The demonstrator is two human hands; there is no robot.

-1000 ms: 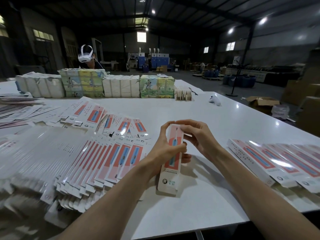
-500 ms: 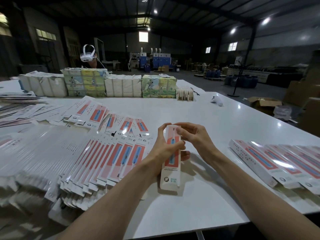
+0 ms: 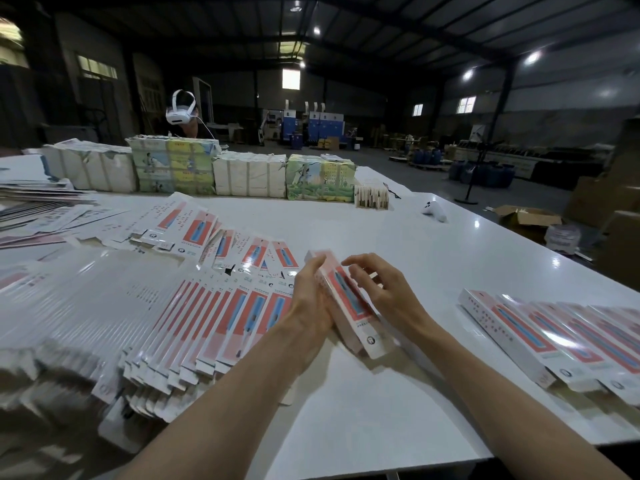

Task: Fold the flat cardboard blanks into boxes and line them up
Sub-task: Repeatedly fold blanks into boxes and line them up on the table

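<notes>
At the table's middle, the left hand [image 3: 308, 299] gripped the folded box [image 3: 356, 317] along its left side, tilting it off the table [image 3: 346, 410], probably to steady it, while the right hand [image 3: 384, 289] rested loose-fingered at its other side. Leftward, flat blanks [image 3: 214, 306] lay fanned within reach; rightward lay the finished row [image 3: 554, 337], likely its destination.

My left forearm [image 3: 225, 403] and right forearm [image 3: 502, 393] are bare right to the picture's edge; my slender fingers [image 3: 360, 260] are bare too.
</notes>
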